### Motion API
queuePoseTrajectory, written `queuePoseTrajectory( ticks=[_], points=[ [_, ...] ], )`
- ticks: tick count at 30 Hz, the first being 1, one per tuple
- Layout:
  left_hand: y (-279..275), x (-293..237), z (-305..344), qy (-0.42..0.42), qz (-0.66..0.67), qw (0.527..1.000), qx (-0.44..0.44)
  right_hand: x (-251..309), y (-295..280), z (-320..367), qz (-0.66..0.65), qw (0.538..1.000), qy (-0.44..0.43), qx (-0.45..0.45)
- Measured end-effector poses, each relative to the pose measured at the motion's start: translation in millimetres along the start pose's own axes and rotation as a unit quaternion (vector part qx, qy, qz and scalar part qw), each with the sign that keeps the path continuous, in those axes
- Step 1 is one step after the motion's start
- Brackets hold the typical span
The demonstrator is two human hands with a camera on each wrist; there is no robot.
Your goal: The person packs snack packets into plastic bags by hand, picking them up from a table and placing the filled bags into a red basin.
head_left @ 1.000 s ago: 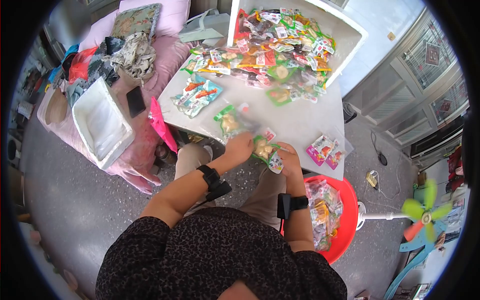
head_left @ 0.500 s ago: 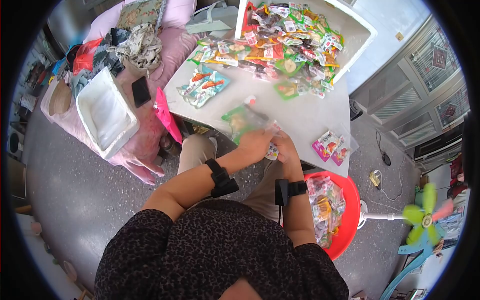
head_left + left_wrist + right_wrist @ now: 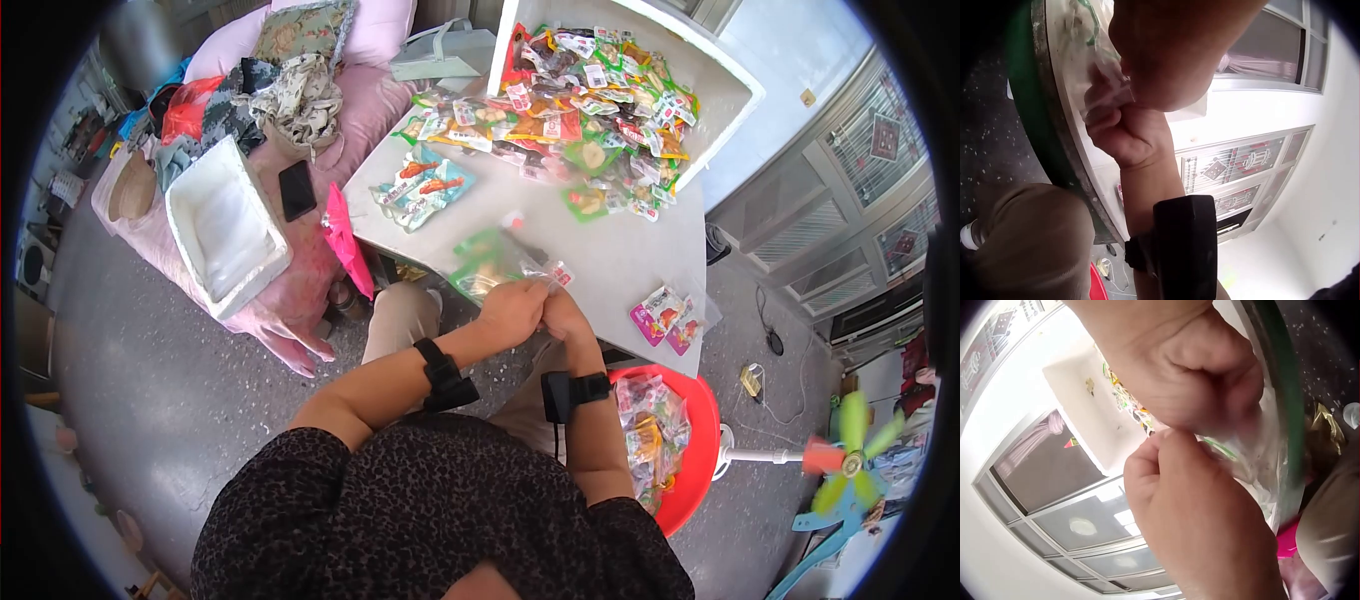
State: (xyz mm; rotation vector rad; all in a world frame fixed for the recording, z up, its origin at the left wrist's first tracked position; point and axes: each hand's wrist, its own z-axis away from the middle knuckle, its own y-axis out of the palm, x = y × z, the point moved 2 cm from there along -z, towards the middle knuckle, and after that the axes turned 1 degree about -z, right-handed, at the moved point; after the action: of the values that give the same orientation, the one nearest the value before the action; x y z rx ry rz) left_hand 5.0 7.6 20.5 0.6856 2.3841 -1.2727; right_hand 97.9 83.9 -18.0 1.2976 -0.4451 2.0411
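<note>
At the table's near edge, the left hand [image 3: 512,313] and right hand [image 3: 566,314] meet with curled fingers, both gripping clear plastic packaging. A green-edged clear food packet [image 3: 484,268] lies just beyond the left hand, with a red-and-white label [image 3: 562,273] beyond the right hand. In the left wrist view, the near left hand [image 3: 1179,56] partly covers the right hand [image 3: 1125,134] and the plastic [image 3: 1082,56]. From the right wrist, the right hand [image 3: 1204,372] is above the left hand [image 3: 1197,512]; their fingertips are largely hidden or blurred.
A white foam box [image 3: 735,100] spills many packets across the table [image 3: 600,260]. Blue packets [image 3: 425,188] lie left and pink packets [image 3: 662,315] right. A red basin [image 3: 697,455] of packets stands below, near a fan [image 3: 852,464]. An empty foam tray [image 3: 226,230] rests on the bed.
The hands have come together, and the green packet in front of the right hand is now largely hidden. The view has shifted slightly, and the packet beside the left hand has moved nearer the table's edge.
</note>
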Motion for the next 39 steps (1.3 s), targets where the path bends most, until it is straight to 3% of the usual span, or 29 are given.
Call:
queuePoseTrajectory(
  ticks=[3,6,9,12,15,16,18,21,24,26,29,33,35,38,39],
  points=[
    [-1,4,-3,0.013,-0.008,1.000,-0.016,-6,14,-26,-0.225,0.966,-0.129,-0.010],
    [-2,10,-5,0.002,-0.007,1.000,-0.009,5,37,-16,-0.348,0.924,-0.139,-0.079],
    [-5,16,-8,-0.013,0.009,1.000,-0.024,-7,27,-47,-0.302,0.939,-0.162,-0.032],
    [-6,20,-11,-0.017,0.028,0.999,-0.029,-5,32,-47,-0.334,0.928,-0.152,-0.063],
    [-2,32,-20,-0.011,0.024,0.999,-0.028,-1,17,-69,-0.221,0.947,-0.212,-0.098],
    [1,37,-23,-0.009,0.017,1.000,-0.018,4,15,-74,-0.242,0.945,-0.205,-0.081],
    [3,41,-28,-0.004,0.014,1.000,-0.004,14,10,-78,-0.289,0.937,-0.190,-0.051],
    [1,43,-36,0.011,0.030,0.999,0.021,32,10,-58,-0.192,0.979,-0.063,-0.025],
    [0,54,-38,0.011,0.072,0.995,0.076,38,-10,-54,0.041,0.998,0.024,0.039],
    [-10,58,-47,-0.016,0.107,0.988,0.110,37,-7,-41,0.037,0.999,0.005,0.012],
    [-31,93,-83,-0.047,0.054,0.997,0.027,29,-11,-24,0.038,0.999,-0.004,-0.019],
    [-47,185,-127,-0.086,-0.049,0.991,-0.091,15,-28,-8,-0.036,0.998,-0.038,-0.042],
    [-49,238,-148,-0.118,-0.117,0.981,-0.101,10,-36,1,-0.072,0.994,-0.051,-0.061],
    [-48,284,-174,-0.246,-0.032,0.968,-0.049,5,-42,12,-0.102,0.989,-0.049,-0.092],
    [-54,276,-179,-0.268,-0.019,0.963,-0.027,3,-43,15,-0.109,0.988,-0.045,-0.102]
  ],
)
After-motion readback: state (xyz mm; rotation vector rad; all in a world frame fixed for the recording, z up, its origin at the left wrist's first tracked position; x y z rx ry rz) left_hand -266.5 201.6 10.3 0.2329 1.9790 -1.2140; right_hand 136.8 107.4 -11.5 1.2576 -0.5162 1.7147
